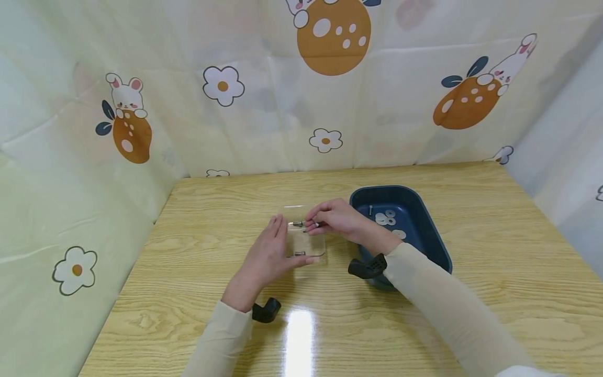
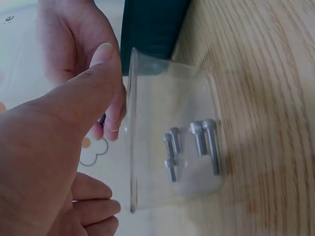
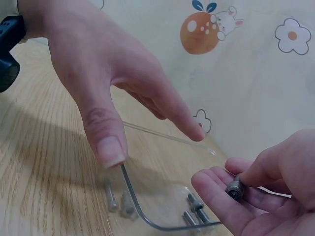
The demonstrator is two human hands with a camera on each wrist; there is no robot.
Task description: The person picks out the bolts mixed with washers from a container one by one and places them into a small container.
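Observation:
A clear plastic box (image 1: pixel 314 243) stands on the table, open at the top. Several metal socket-head bolts (image 2: pixel 211 147) lie inside it, as the left wrist view shows. My left hand (image 1: pixel 266 256) rests at the box's left side, thumb along the near rim and fingers stretched toward the far side. Above the box, my right hand (image 1: pixel 346 219) pinches a small dark bolt (image 3: pixel 235 188) between thumb and fingers, its socket head showing in the right wrist view.
Right of the box is a dark blue tray (image 1: pixel 432 238), partly behind my right forearm. In it lie several pale washers (image 1: pixel 382 219) and a bolt (image 1: pixel 370 210). A patterned curtain (image 1: pixel 264 125) hangs behind the wooden table (image 1: pixel 188 251).

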